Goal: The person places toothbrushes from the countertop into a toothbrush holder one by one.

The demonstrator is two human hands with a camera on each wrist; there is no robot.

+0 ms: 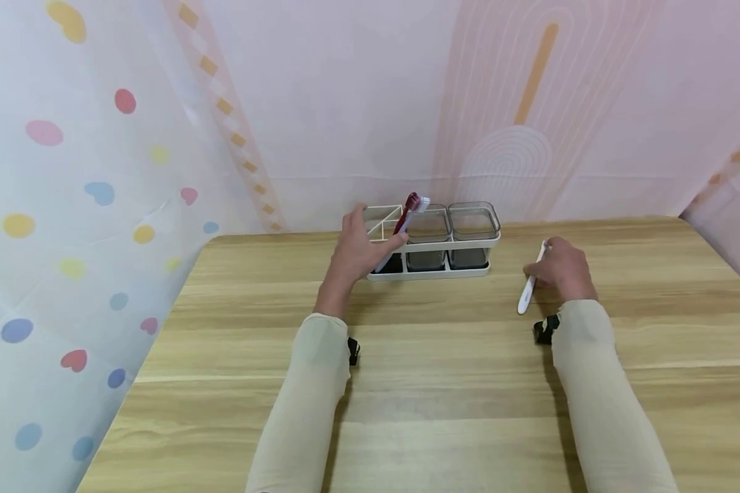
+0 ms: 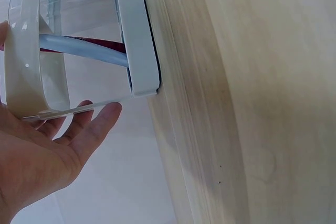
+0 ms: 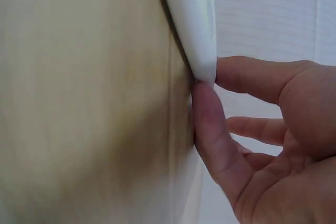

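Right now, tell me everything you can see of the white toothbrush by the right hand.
The white toothbrush is slim, glossy and plastic-looking, all white. It lies slanted on the wooden table, right of the rack and apart from it, one rounded end pointing toward the person. The right hand pinches it; in the wrist view the thumb and a finger meet at its end. Its bristles cannot be made out.

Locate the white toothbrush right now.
In the head view, the white toothbrush lies on the wooden table under the right hand, whose fingers pinch it, right of the white rack.
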